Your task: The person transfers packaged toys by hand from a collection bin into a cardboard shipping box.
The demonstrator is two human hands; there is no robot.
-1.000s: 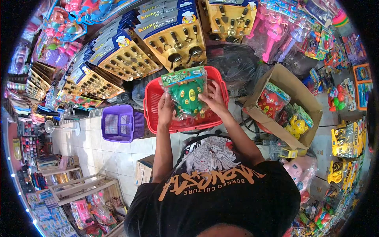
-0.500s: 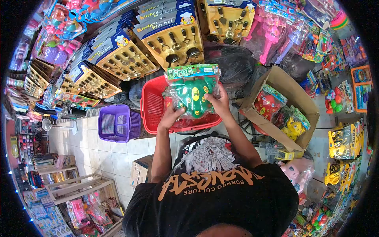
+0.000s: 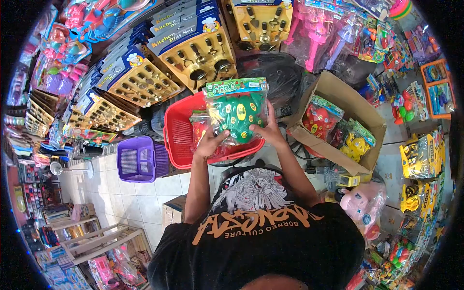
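A clear plastic bag with a green frog toy (image 3: 237, 112) and a "Frog" header card is held up in front of me, over a red plastic basket (image 3: 179, 133). My left hand (image 3: 208, 143) grips the bag's lower left corner. My right hand (image 3: 268, 130) grips its lower right edge. Another red packaged toy lies inside the basket, partly hidden by the bag.
A purple basket (image 3: 140, 158) stands on the tiled floor at left. A cardboard box (image 3: 338, 99) with red and yellow frog toys sits at right. Kitchen Play Set boxes (image 3: 193, 46) lean behind the basket. A black plastic sack (image 3: 282, 75) lies behind. Packaged toys crowd all sides.
Both hands have lifted the frog bag up out of the red basket and shifted their grip to its lower edge. The view has drifted slightly.
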